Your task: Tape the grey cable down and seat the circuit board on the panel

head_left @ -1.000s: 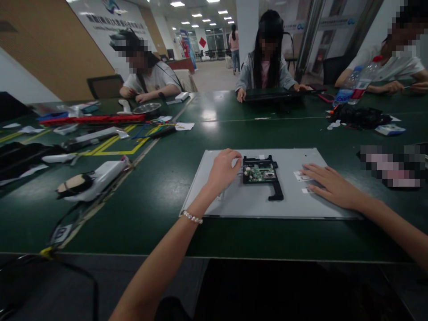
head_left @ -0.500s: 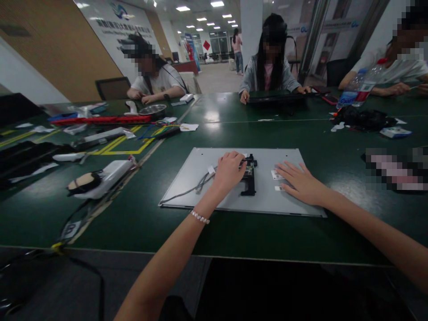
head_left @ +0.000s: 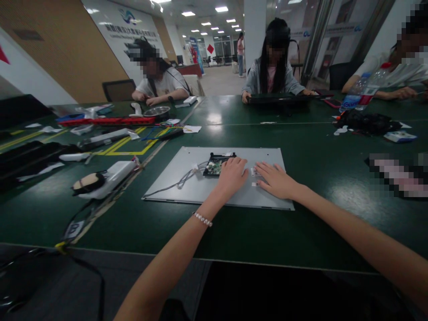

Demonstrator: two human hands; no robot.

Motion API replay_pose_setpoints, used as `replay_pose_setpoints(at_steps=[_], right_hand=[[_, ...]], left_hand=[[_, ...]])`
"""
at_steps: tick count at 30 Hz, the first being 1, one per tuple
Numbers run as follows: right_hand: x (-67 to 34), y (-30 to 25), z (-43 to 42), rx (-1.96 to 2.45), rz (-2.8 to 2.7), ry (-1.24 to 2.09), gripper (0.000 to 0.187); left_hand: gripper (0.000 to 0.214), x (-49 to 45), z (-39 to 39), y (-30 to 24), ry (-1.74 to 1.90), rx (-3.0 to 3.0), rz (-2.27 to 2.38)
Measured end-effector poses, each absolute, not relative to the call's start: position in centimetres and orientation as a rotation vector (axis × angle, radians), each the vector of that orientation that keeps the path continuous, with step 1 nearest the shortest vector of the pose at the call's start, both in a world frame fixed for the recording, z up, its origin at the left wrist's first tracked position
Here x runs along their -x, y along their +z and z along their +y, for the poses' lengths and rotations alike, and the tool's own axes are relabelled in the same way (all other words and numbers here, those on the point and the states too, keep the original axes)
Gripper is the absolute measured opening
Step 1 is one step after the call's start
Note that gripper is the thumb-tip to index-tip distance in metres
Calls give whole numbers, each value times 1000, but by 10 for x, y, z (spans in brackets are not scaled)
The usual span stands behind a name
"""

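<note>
Left hand (head_left: 233,174) over circuit board (head_left: 214,167), cannot tell grip; right hand (head_left: 277,180) on panel (head_left: 179,166), right of circuit board, grip spread.

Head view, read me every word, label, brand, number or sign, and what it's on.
"8" or "B", can't tell which: on the cable tag.
Wall sign: too blurred to read.
Glass signs: too blurred.
Bottle labels: too blurred.
White labels on the grey panel: too small.
</note>
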State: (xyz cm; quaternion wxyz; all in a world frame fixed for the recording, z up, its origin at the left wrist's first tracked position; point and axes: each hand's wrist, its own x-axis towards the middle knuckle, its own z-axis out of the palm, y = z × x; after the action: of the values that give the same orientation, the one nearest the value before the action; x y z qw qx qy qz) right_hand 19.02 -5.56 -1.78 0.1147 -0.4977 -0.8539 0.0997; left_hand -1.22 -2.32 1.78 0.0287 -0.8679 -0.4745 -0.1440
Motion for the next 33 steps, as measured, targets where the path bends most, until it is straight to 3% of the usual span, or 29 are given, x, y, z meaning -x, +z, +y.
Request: replay_pose_setpoints(at_steps=[16, 22, 33], right_hand=[[-144, -18, -32, 1473, -2451, 255, 63], [-145, -11, -38, 1468, -2437, 318, 65], [-147, -9, -37, 1450, -2455, 346, 66]], left_hand=[[27, 20, -17, 7, -367, 2612, -1519], [36, 41, -5, 10, -392, 2414, -1735], [30, 60, 24, 6, -320, 2355, -1867]])
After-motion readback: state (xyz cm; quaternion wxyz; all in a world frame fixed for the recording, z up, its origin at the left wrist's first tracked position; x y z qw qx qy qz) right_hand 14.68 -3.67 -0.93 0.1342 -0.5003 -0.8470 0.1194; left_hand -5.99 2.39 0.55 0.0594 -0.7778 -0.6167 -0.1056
